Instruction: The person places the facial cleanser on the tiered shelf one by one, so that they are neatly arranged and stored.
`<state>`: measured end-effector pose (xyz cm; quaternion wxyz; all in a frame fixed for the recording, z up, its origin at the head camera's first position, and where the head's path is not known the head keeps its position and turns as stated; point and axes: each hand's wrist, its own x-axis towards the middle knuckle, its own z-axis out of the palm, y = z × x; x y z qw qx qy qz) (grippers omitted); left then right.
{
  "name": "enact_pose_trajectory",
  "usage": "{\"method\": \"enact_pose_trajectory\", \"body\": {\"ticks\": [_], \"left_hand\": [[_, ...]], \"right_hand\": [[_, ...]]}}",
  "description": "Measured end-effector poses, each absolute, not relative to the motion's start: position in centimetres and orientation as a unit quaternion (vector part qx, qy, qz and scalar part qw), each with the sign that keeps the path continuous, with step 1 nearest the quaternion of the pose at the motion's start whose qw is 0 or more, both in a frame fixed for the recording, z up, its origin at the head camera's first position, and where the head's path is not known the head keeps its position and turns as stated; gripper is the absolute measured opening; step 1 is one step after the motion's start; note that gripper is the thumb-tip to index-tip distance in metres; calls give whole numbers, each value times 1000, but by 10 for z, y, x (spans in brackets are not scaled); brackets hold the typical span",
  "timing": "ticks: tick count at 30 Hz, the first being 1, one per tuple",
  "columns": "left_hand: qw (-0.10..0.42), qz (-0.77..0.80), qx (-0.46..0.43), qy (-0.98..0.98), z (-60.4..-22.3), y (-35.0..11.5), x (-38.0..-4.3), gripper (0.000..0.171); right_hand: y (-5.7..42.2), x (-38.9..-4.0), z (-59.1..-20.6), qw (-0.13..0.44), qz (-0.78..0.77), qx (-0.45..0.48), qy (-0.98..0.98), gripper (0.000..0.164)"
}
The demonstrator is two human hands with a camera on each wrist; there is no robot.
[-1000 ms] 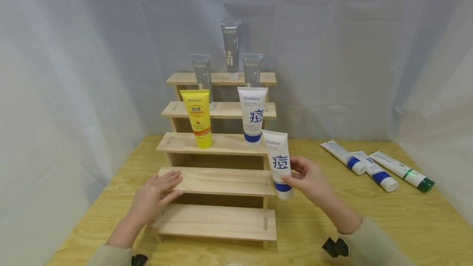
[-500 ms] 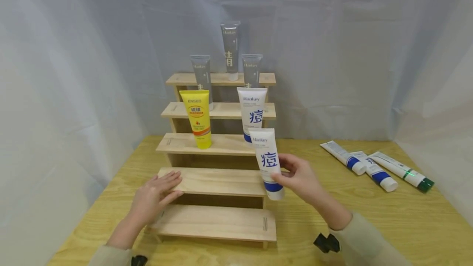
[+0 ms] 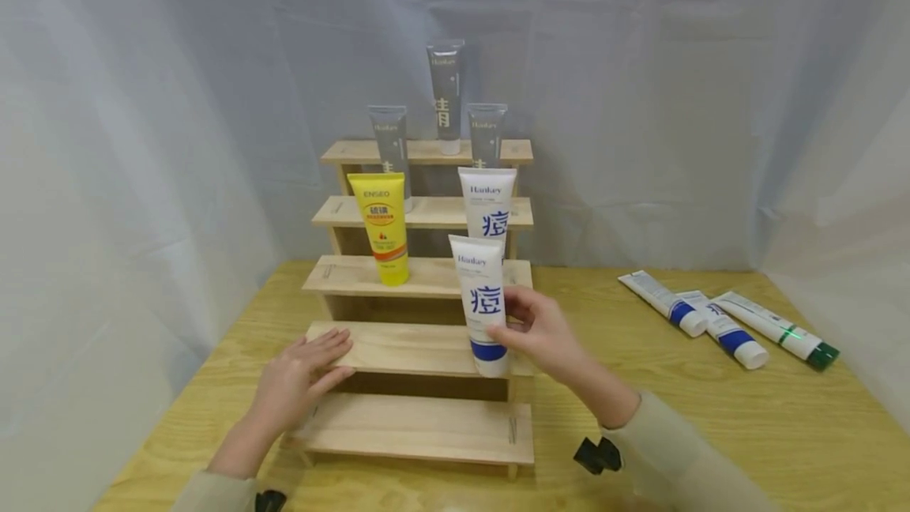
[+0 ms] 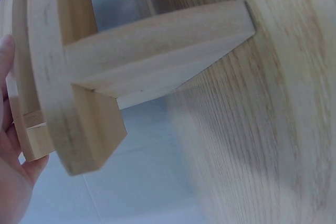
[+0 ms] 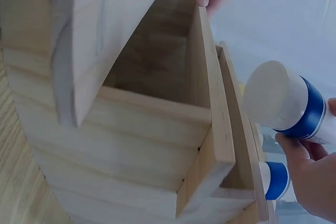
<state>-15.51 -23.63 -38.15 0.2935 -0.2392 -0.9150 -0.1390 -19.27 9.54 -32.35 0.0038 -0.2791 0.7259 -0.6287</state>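
Observation:
My right hand (image 3: 543, 334) pinches a white squeeze tube (image 3: 478, 283) with a blue band near its cap, thumb in front. The tube is nearly upright, cap down, over the right part of the second step from the bottom (image 3: 398, 348). In the right wrist view its white cap (image 5: 268, 90) looks clear of the wood. My left hand (image 3: 298, 378) rests on that step's left end, fingers laid on top; the left wrist view shows only part of the hand (image 4: 13, 182). A similar white tube (image 3: 486, 196) stands behind the held one, partly hidden by it.
The wooden stepped stand (image 3: 419, 425) also bears a yellow tube (image 3: 381, 227) on its middle step. Grey tubes stand higher, one at the top (image 3: 446, 97), a left one (image 3: 389, 133) and a right one (image 3: 486, 133). Three tubes lie on the table at right, one green-capped (image 3: 778, 330).
My right hand has carried the white tube left, from beside the stand's right end to over the second step, partly covering the standing white tube. My left hand has stayed put.

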Motion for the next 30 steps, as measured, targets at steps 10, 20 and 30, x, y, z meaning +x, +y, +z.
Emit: {"method": "enact_pose_trajectory", "body": {"ticks": [10, 20, 30], "left_hand": [[295, -140, -238, -915, -380, -235, -155, 41], [297, -141, -239, -914, -380, -234, -154, 40], [300, -138, -237, -914, -381, -235, -155, 40]], "right_hand": [[70, -195, -322, 9, -625, -289, 726, 37], [49, -197, -323, 28, -616, -293, 731, 37], [37, -182, -300, 31, -600, -301, 741, 35]]}}
